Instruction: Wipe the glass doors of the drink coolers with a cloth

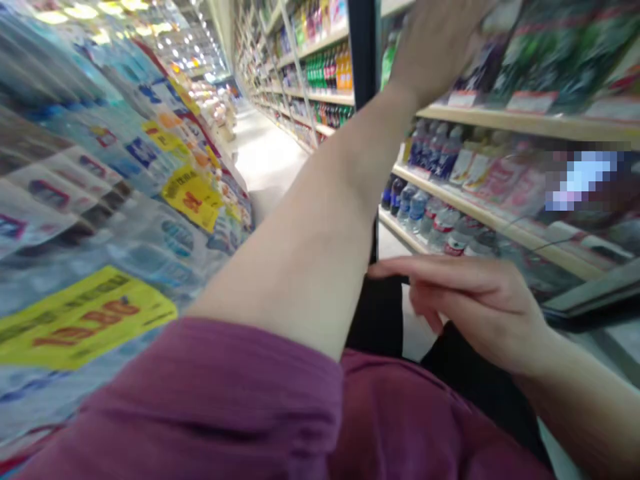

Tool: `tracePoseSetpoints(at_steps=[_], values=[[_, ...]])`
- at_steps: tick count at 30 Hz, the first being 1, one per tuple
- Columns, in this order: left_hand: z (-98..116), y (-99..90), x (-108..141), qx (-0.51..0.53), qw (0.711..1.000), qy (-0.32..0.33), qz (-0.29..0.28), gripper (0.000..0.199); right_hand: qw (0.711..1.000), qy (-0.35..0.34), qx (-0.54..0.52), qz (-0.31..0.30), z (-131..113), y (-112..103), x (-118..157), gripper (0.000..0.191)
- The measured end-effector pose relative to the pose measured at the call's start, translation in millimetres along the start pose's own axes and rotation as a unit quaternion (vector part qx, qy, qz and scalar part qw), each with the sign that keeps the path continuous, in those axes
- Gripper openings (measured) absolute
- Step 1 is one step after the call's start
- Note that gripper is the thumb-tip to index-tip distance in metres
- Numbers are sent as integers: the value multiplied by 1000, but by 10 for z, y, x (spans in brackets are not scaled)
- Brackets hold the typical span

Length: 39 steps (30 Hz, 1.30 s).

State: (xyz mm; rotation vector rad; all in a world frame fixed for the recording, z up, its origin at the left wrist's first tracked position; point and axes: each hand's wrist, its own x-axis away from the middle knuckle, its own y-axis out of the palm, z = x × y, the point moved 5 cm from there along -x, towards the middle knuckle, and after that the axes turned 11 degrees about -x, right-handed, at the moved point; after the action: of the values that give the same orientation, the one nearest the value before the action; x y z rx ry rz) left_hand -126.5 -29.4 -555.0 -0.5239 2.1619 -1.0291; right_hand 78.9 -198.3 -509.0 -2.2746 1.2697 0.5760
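My left hand point(445, 43) reaches up across the view to the top edge, in front of the drink shelves, its back towards me. Its fingers are blurred and partly cut off by the frame. A pale blurred object point(503, 17) shows beside them; I cannot tell if it is held. Lower down, my right hand point(480, 300) has its index finger stretched out, its tip at the lower part of a dark vertical frame point(364, 60). The other fingers of that hand bend loosely, with nothing seen in them. My left forearm hides part of the frame.
Bottled drinks point(435, 143) line several shelves at right. A dark-edged glass panel point(595, 293) slants at lower right. Stacked wrapped water packs point(165, 247) with yellow price signs point(90, 320) stand close at left. An aisle point(270, 147) runs between them into the distance.
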Motion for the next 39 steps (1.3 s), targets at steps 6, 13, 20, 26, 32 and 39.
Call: tracePoseSetpoints(at_steps=[6,13,20,26,32,39], values=[[-356,-691,-1688,-44,980,32,192,62,774,-216,483,348,-314,-1746,-586,54],[-407,-941,-2240,-54,928,-54,365,59,635,-74,681,358,-482,-2922,-1373,70],[-163,-841,-2226,-76,935,96,334,58,609,-77,703,360,-279,-2921,-1451,72],[-345,-917,-2278,-38,907,-70,414,60,602,-85,700,374,-295,-2938,-1456,69],[-76,-830,-2208,-74,917,138,367,49,599,-51,705,377,-355,-2850,-1440,67],[-256,-822,-2231,6,917,28,398,56,574,-20,727,376,-368,-2854,-1480,65]])
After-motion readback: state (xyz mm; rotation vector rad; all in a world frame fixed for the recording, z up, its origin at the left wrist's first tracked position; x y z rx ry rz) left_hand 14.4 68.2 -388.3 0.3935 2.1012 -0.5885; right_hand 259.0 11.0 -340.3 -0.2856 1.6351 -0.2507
